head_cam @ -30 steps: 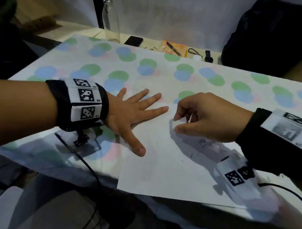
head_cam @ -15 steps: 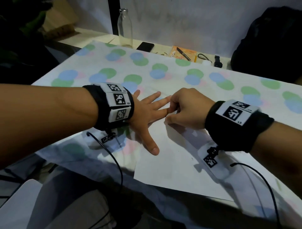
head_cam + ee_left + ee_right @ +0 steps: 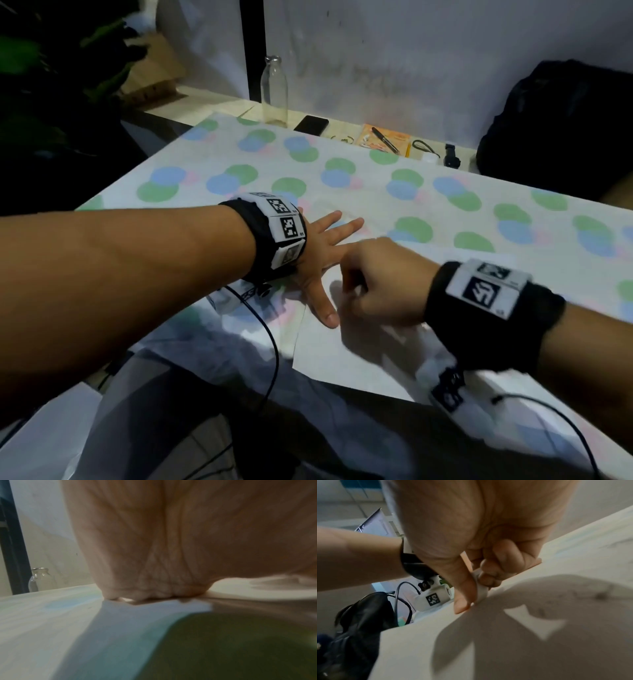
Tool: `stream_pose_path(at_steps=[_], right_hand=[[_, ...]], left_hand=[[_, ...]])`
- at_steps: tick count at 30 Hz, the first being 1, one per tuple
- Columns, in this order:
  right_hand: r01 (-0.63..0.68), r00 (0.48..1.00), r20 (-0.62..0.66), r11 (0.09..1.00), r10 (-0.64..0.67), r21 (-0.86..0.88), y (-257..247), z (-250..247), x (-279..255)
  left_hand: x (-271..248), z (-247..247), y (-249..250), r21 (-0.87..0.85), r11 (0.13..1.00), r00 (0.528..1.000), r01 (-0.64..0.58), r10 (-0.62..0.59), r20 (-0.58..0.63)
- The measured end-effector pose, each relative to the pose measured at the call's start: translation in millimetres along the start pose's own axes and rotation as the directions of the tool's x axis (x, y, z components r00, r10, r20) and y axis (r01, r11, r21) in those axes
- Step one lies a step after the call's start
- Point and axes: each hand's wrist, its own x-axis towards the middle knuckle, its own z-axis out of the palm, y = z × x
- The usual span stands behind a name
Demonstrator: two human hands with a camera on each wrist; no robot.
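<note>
A white sheet of paper (image 3: 346,353) lies on the dotted tablecloth (image 3: 445,192) near the table's front edge. My left hand (image 3: 327,253) presses flat on the sheet's left part with fingers spread; in the left wrist view only the palm (image 3: 171,540) shows, down on the surface. My right hand (image 3: 354,289) is curled just right of the left thumb. In the right wrist view its thumb and fingers (image 3: 488,580) pinch a small white eraser-like piece (image 3: 481,593) whose tip touches the paper (image 3: 522,649).
At the table's far edge stand a clear glass bottle (image 3: 274,92), a black phone (image 3: 311,124), a pen on an orange booklet (image 3: 385,138) and small dark items. A black bag (image 3: 561,126) sits far right. Cables (image 3: 270,346) hang from both wrists over the front edge.
My right hand has moved left across the paper, up against the left hand's fingers and then nearer its thumb. The left hand has stayed flat on the sheet.
</note>
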Motion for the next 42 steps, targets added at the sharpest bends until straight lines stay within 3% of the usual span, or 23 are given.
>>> stream_pose_path(at_steps=[2,7,13,18,20,24,28,30,35,39,42], right_hand=[[0.017,0.999,0.051,0.999,-0.019,0.043,-0.7,0.0,-6.7],[-0.224,0.960,-0.163,0.974,0.226,0.033,35.8,-21.0,30.5],[0.014,1.000,-0.026,0.996,-0.012,0.087,-1.5,7.5,-10.5],[-0.225,0.955,-0.179,0.971,0.235,0.076,22.2,-14.6,28.9],[-0.197,0.960,-0.188,0.978,0.208,0.074,16.7,-11.4,27.8],[-0.011,1.000,0.022,0.999,0.010,0.047,-7.1,7.3,-3.6],[-0.205,0.972,-0.120,0.979,0.204,0.006,25.3,-16.5,22.3],[-0.229,0.959,-0.166,0.973,0.230,0.023,32.5,-20.3,26.8],[0.008,0.998,0.054,1.000,-0.009,0.021,-0.6,0.7,-14.1],[-0.197,0.974,-0.114,0.980,0.198,0.021,31.0,-13.8,13.5],[-0.175,0.973,-0.154,0.985,0.174,0.009,30.1,-12.4,14.4]], left_hand=[[0.3,1.0,-0.6,-0.013,1.000,1.000,-0.002,0.002,-0.009],[2.8,4.3,-3.8,-0.018,1.000,1.000,0.000,0.000,-0.022],[3.4,5.0,-2.2,-0.021,1.000,0.999,-0.003,0.003,-0.036],[2.2,4.7,-1.9,-0.025,1.000,0.999,-0.005,0.004,-0.041],[1.4,4.6,-1.3,-0.019,1.000,0.999,0.004,-0.004,-0.035],[5.5,5.9,-1.7,-0.012,1.000,0.999,0.004,-0.004,-0.049],[5.9,8.0,-4.6,-0.050,0.999,0.998,-0.013,0.010,-0.064],[4.7,7.9,-4.2,-0.056,0.998,0.998,-0.016,0.012,-0.069],[7.7,10.2,-6.5,-0.073,0.997,0.996,-0.027,0.021,-0.084],[9.1,12.4,-7.1,-0.085,0.996,0.996,-0.022,0.015,-0.084],[7.9,11.3,-6.3,-0.079,0.997,0.996,-0.017,0.011,-0.088]])
